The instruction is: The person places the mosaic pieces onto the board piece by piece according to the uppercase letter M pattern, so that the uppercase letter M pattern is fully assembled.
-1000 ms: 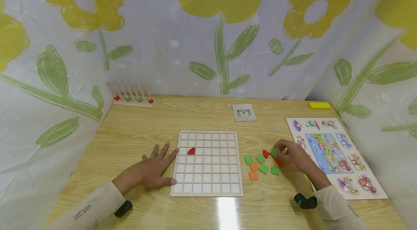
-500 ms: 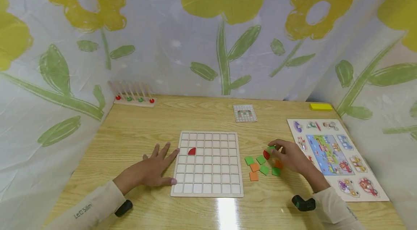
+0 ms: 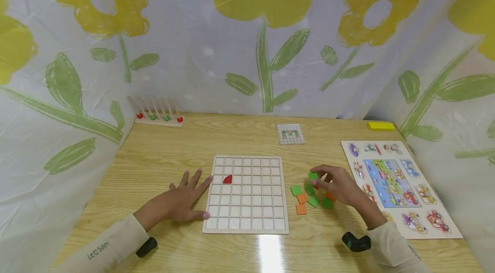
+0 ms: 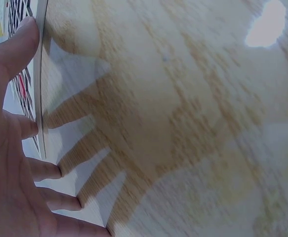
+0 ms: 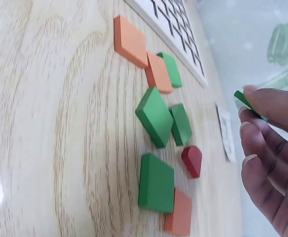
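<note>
A white grid board [image 3: 251, 195] lies in the middle of the table, one red quarter-circle tile [image 3: 227, 179] in a cell at its upper left. Fingers spread, my left hand [image 3: 179, 200] touches the board's left edge with thumb and index finger. Between thumb and index finger, my right hand [image 3: 338, 183] pinches a green square tile [image 3: 313, 176], raised off the table in the right wrist view. Below it lie loose green tiles [image 5: 154, 117], orange tiles [image 5: 130, 41] and a red tile [image 5: 192, 161], which is mostly hidden by the hand in the head view.
A small pattern card [image 3: 291, 134] lies behind the board. A picture puzzle board [image 3: 402, 187] is at the right, with a yellow block [image 3: 380, 126] behind it. At the back left stands a peg rack [image 3: 159, 121] with red and green beads. Flower-printed cloth [image 3: 185, 49] encloses the table.
My right hand has picked up a green tile from the loose group and moved left with it, above the other tiles. My left hand stays at the board's edge.
</note>
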The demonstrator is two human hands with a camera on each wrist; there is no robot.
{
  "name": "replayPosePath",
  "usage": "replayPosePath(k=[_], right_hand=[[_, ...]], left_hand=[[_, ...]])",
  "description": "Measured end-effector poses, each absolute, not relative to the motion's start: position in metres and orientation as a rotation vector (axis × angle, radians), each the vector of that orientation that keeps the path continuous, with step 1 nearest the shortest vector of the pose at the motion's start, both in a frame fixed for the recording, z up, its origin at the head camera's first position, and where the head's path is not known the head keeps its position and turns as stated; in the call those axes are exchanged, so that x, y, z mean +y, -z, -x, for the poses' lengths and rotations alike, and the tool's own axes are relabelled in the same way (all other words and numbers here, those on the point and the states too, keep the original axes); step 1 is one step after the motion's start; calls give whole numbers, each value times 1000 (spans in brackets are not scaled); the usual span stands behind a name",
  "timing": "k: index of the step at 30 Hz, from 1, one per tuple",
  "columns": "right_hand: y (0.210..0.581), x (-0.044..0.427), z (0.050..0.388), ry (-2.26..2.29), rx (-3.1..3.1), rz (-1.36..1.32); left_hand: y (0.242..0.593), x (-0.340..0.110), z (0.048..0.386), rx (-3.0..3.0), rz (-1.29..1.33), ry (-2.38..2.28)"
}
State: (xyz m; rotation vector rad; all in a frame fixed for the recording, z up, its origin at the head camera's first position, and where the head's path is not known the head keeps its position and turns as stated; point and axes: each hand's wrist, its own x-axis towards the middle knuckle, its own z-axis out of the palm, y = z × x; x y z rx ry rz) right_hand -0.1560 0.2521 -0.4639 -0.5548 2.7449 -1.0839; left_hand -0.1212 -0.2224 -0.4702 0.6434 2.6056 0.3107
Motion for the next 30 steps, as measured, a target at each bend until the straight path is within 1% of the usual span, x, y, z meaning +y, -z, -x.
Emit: replayPosePath(k=[10,30], right_hand=[[464,239,157,1144,2670,650],[459,198,160,1180,2542,686]], left_hand=[[472,-224,123,2605,-647,-298],[472,-223,122,2610,-636,-299]])
